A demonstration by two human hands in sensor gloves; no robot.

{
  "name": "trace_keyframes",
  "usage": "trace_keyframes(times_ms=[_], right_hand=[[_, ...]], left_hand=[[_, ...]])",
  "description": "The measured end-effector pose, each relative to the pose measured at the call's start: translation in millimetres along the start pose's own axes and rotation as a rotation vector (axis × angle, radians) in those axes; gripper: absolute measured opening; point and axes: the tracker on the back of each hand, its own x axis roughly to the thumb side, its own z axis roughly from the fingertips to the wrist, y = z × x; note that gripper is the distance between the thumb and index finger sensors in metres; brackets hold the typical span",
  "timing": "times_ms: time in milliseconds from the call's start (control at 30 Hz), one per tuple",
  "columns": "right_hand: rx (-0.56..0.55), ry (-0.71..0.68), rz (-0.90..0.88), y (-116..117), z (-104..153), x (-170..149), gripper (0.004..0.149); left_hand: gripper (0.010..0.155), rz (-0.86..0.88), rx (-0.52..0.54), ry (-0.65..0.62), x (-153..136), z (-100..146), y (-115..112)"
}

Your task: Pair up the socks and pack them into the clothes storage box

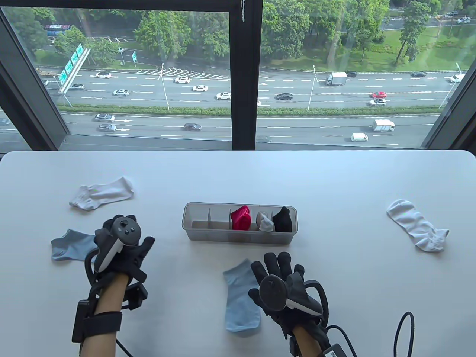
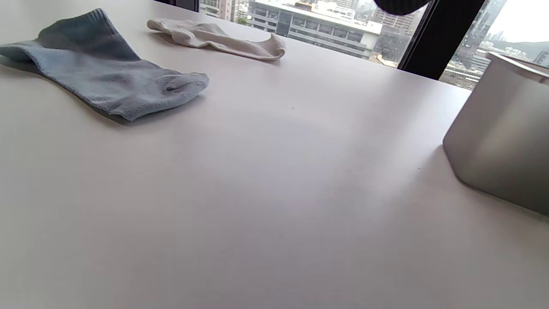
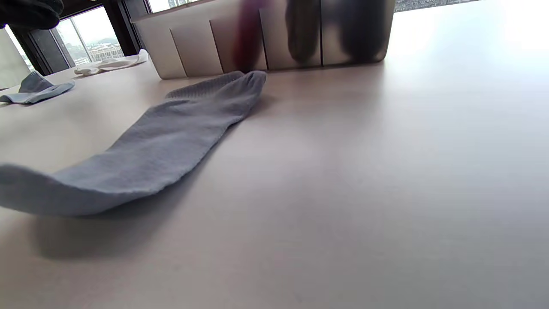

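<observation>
The left hand (image 1: 121,247) hovers over the near-left part of the white surface (image 1: 334,178), fingers spread and relaxed, gripping nothing; its fingertips reach over the inner end of a blue sock (image 1: 70,245) that lies flat just to its left. The right hand (image 1: 284,286) is at the near centre, fingers straight and splayed, also holding nothing, its fingers at or over the right edge of a second blue sock (image 1: 240,297); I cannot tell whether they touch it. In the right wrist view the near end of that sock (image 3: 171,141) lifts slightly off the surface, while its far end lies just short of the box wall. The box (image 1: 193,223) sits beyond the hands at the centre, long side across: its two left compartments are bare, then come a red bundle (image 1: 241,217), a grey-and-white bundle (image 1: 264,222) and a black bundle (image 1: 283,219). A white sock (image 1: 102,193) lies far left, well apart from the box; another white sock (image 1: 418,225) lies far right, near the right edge. Bare surface runs between the hands, beyond the box to the far edge, and between the box and the right sock.
</observation>
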Motion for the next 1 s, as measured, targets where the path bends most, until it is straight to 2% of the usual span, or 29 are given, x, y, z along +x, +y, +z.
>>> trace_keyframes(times_ms=[100,233,367,433,500,533,600,667,700,733,833,1000], right_hand=[[-0.001,0.007,-0.015,-1.5,-0.2,-1.3,0.07],[0.002,0.008,-0.009,-2.7,-0.8,0.4,0.07],[0.001,0.007,-0.005,-4.5,-1.0,2.4,0.07],[-0.002,0.009,-0.009,-4.9,-1.4,2.4,0.07],[-0.006,0.013,-0.016,-5.1,-1.7,2.2,0.07],[-0.007,0.018,-0.02,-4.9,-2.1,2.0,0.07],[-0.006,0.023,-0.025,-4.9,-2.1,1.8,0.07],[-0.004,0.026,-0.029,-4.9,-1.8,1.4,0.07],[-0.002,0.031,-0.031,-5.0,-1.3,0.9,0.069],[-0.001,0.035,-0.036,-5.0,-0.7,0.2,0.069],[-0.009,0.04,-0.062,-3.9,1.0,-3.4,0.069],[-0.016,0.047,-0.087,-1.4,0.1,-7.1,0.069]], left_hand=[[0.083,-0.016,-0.034,0.104,-25.7,-21.8,-0.7],[0.089,0.008,-0.16,0.244,-56.1,-48.5,-15.2],[0.093,-0.003,-0.26,0.315,-79.5,-69.2,-37.1],[0.095,0.068,-0.301,0.324,-87.5,-76.7,-45.1],[0.096,0.15,-0.262,0.33,-91.2,-79.9,-42.6],[0.092,0.142,-0.203,0.35,-90.9,-80.5,-39.4],[0.084,0.121,-0.168,0.35,-88.3,-81.1,-35.8],[0.064,0.072,-0.065,0.36,-81.9,-79.3,-30.2],[0.05,0.004,0.035,0.399,-78.1,-76.7,-29.1],[0.044,-0.05,0.074,0.404,-75.4,-74.7,-29.9],[0.042,-0.173,0.097,0.392,-65.8,-64.1,-29.2],[0.045,0.071,0.137,0.291,-56.0,-44.5,-17.8]])
